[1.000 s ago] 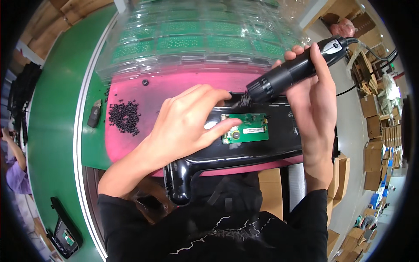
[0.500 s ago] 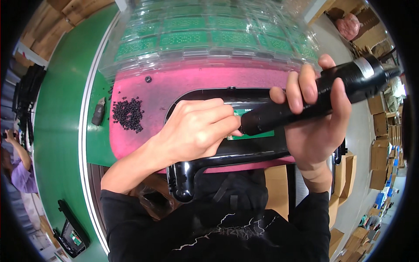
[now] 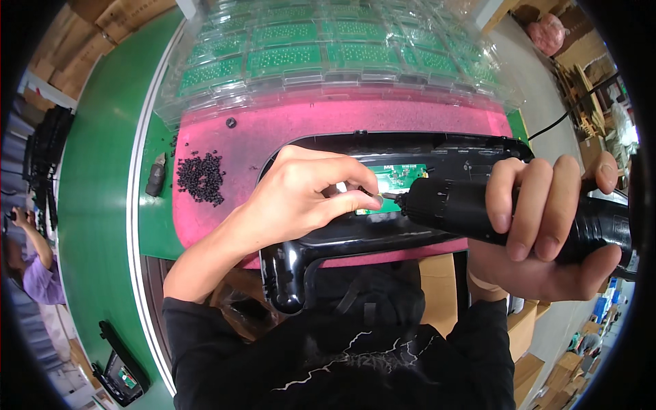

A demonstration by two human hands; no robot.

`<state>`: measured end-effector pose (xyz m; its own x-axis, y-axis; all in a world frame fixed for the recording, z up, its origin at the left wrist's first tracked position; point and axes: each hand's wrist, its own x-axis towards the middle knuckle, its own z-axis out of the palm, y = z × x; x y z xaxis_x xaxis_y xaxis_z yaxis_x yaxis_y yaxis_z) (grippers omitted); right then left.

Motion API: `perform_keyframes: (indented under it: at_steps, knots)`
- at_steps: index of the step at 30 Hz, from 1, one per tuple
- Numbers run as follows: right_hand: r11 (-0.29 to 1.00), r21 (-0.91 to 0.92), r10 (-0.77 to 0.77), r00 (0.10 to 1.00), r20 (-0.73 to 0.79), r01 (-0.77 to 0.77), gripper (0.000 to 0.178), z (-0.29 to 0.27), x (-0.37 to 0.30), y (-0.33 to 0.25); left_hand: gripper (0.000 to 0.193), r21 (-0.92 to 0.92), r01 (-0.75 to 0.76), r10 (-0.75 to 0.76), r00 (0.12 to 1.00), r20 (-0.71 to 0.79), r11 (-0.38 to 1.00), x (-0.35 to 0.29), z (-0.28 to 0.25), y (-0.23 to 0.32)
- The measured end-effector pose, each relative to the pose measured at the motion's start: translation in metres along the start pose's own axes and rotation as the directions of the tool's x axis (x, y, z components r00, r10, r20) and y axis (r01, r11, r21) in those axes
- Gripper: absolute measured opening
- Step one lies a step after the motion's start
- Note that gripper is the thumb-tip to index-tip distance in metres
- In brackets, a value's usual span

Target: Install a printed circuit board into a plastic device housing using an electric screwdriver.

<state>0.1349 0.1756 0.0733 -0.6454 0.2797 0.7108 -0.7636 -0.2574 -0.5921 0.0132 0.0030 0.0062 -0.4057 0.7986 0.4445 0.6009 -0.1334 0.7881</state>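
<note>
My right hand (image 3: 540,219) is wrapped round a black electric screwdriver (image 3: 451,205), held nearly level with its bit pointing left. At the bit's tip, the thumb and forefinger of my left hand (image 3: 297,195) are pinched together; whatever small thing they hold is too hidden to name. Beneath both hands lies a black plastic housing (image 3: 328,145) with a curved arm at its near left. A green circuit board (image 3: 400,179) sits inside it, partly covered by my left fingers and the screwdriver. Left of the housing is a pile of small black screws (image 3: 199,179).
A pink mat (image 3: 225,225) lies under the housing. Stacked clear trays (image 3: 294,80) of green boards stand behind it. A dark pointed tool (image 3: 156,176) and a small black ring (image 3: 231,123) lie left. Another housing (image 3: 121,365) rests on the green surface; a person (image 3: 41,266) is far left.
The screwdriver has moved right and levelled out in my right hand, exposing its bit and more of the board. My left fingers have shifted into a pinch at the bit's tip.
</note>
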Motion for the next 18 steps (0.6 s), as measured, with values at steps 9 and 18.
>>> perform_keyframes:
  at_steps: [9, 18]
  knots:
    - [0.999, 0.009, -0.044, 0.995, 0.086, 0.043, 0.049, -0.002, -0.002, 0.013, 0.017, 0.119, -0.115, 0.112, 0.993, 0.028, 0.986, -0.006, 0.000, -0.008]
    - [1.000, 0.029, -0.015, 0.991, 0.134, 0.011, 0.052, -0.004, -0.005, 0.018, 0.020, 0.130, -0.188, 0.187, 0.982, 0.020, 0.974, -0.002, 0.001, -0.010]
